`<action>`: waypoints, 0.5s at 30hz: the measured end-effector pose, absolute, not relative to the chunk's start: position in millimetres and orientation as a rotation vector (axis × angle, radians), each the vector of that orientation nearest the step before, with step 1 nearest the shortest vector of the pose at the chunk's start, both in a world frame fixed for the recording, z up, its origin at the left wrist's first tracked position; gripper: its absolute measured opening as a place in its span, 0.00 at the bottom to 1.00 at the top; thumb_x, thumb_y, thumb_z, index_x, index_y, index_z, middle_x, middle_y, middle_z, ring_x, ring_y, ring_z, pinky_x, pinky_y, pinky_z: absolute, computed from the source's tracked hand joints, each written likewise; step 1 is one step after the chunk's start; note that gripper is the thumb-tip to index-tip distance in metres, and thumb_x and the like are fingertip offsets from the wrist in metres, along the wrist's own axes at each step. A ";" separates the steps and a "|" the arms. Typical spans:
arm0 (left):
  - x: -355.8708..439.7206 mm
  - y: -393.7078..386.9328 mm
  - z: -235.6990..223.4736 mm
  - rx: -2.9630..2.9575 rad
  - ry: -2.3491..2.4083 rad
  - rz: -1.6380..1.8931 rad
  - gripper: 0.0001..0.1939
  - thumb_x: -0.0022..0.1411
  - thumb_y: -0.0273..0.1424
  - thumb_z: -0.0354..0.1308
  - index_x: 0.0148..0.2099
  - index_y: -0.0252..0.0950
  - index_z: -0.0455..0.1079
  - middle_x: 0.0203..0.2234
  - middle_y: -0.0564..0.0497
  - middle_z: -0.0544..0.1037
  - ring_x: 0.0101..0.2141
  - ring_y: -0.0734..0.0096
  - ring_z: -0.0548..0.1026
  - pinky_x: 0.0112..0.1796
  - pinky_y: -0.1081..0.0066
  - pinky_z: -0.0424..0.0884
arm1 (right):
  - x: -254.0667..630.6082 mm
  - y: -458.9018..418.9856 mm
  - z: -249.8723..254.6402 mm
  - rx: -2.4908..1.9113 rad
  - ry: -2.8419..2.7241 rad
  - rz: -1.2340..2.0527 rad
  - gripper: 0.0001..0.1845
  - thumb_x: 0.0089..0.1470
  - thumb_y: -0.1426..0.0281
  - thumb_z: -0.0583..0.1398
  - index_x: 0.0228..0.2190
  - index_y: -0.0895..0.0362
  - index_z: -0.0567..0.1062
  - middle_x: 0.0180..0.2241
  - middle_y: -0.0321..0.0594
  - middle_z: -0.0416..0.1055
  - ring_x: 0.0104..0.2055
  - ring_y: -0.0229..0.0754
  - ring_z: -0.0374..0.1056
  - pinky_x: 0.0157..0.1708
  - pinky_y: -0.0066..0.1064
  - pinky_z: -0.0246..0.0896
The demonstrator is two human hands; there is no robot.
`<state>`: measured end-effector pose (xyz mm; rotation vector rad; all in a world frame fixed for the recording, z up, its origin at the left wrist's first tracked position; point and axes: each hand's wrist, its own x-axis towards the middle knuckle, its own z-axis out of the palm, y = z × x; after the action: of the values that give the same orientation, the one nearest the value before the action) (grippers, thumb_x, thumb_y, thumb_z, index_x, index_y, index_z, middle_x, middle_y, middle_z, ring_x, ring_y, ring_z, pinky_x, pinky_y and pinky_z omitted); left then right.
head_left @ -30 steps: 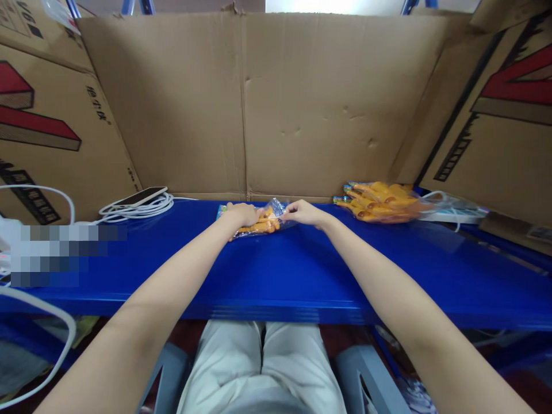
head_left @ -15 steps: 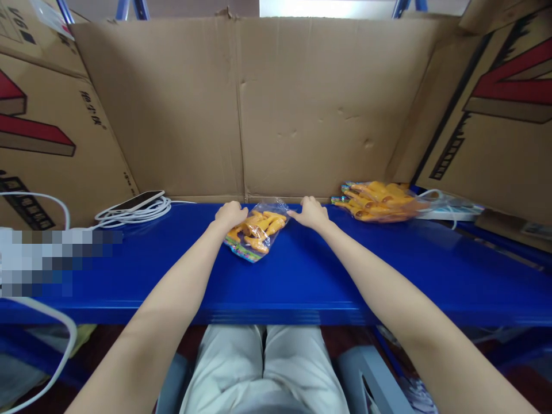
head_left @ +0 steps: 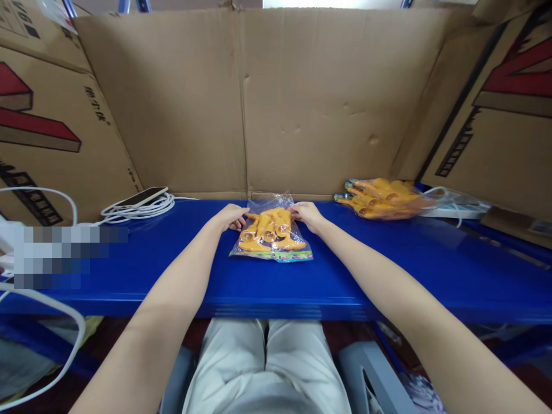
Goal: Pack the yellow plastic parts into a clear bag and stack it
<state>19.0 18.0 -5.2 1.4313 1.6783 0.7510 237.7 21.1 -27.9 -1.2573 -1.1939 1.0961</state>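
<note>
A clear plastic bag (head_left: 276, 253) of orange, hollow-ended plastic pieces lies on the blue tabletop in front of me. Its colourful printed strip faces my side of the table. At the bag's upper left edge, my left hand (head_left: 233, 217) has its fingers curled and pinches the film. My right hand (head_left: 306, 214) is closed on the opposite upper edge, with some fingertips hidden behind the film. The orange pieces sit between the two hands.
More bagged orange pieces (head_left: 382, 199) lie at the back right beside a white power strip (head_left: 457, 210). A phone (head_left: 144, 197) rests on a coiled white cable (head_left: 149, 211) at the left. Cardboard walls (head_left: 310, 109) enclose the blue table (head_left: 276, 293) at the back and sides.
The bag has turned from a slant to lying square, its printed strip now toward me, and looks flatter and wider. My right hand has come in from beside it onto its edge.
</note>
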 end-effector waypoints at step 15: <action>12.1 30.0 -15.8 1.291 1.465 1.036 0.09 0.54 0.18 0.58 0.23 0.31 0.69 0.16 0.51 0.74 0.19 0.79 0.70 0.23 0.78 0.64 | 235.7 19.4 -31.9 -1.126 -1.159 1.238 0.12 0.55 0.81 0.59 0.22 0.60 0.73 0.16 0.35 0.70 0.17 0.32 0.64 0.21 0.22 0.62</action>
<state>12.1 30.0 -15.8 1.2909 1.4655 1.0356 235.7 19.4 -31.9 -1.1263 -1.1594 1.2383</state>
